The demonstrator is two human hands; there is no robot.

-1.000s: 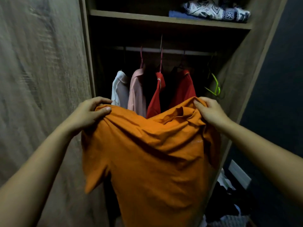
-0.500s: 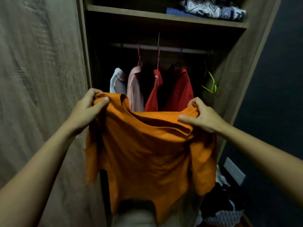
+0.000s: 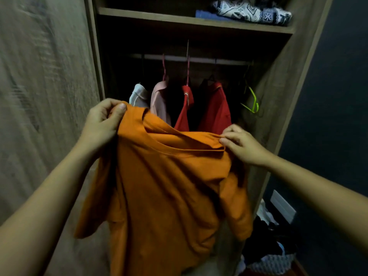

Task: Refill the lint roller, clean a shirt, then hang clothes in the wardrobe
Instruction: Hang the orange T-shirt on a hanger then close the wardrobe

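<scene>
Open wood-grain wardrobe (image 3: 278, 92) fills the background, with a metal hanging rail (image 3: 201, 59) across its dark interior. Below the rail hang a white shirt (image 3: 137, 96), a pale pink shirt (image 3: 159, 100) and two red shirts (image 3: 216, 108); a lime-green plastic hanger (image 3: 253, 102) hangs near the rail's right end. Above the rail, a wooden shelf (image 3: 159, 16) carries a folded navy-and-white patterned knit (image 3: 251, 10). In front of and below the rail, a person holds up a crumpled orange cotton T-shirt (image 3: 169, 186): the left hand (image 3: 101, 124) has its grip clenched on one shoulder, and the right hand (image 3: 241, 144) pinches the fabric beside the neckline
</scene>
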